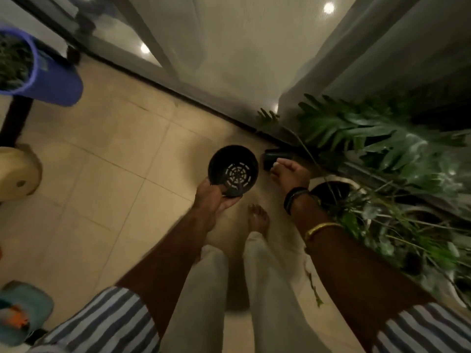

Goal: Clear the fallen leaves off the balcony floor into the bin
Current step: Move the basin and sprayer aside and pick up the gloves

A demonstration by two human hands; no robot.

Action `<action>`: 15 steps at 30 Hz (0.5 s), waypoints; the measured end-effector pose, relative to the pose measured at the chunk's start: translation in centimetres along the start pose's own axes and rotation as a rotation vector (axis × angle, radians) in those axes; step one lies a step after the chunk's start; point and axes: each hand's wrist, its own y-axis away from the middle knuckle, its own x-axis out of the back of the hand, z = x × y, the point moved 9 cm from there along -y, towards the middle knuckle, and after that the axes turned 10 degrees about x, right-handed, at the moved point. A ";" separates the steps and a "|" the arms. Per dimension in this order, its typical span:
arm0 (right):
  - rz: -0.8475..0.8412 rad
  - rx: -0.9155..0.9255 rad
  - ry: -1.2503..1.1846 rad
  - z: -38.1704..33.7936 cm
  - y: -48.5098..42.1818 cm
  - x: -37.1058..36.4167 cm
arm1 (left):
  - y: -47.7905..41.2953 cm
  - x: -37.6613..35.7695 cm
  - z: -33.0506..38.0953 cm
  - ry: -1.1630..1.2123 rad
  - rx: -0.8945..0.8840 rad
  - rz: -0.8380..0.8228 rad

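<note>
One empty black pot point(233, 169) gripped by left hand point(212, 197), right hand point(289, 174) grip unclear, blue planter point(51, 80) holding greenery.

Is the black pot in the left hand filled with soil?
No, the black pot held by the left hand is empty, and its slotted bottom shows plainly inside.

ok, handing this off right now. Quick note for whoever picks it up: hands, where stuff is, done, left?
Left hand grips the rim of an empty black slotted pot, held above the tiled floor.
Right hand reaches down at a small dark object beside the door track; its grip is hidden.
Done: nothing in the pot.
Left: a leaf sprig lies by the planters; no bin in view.
</note>
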 end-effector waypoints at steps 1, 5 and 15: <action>-0.017 -0.026 0.031 1.6 -2.4 -0.8 | -2.3 -0.2 0.0 0.005 0.013 -0.017; -0.009 -0.036 0.209 6.6 -11.5 -2.1 | -10.8 0.7 -1.2 0.092 0.044 -0.019; -0.179 -0.202 0.192 12.9 -19.7 -5.4 | -20.0 5.4 -3.0 0.253 0.036 0.004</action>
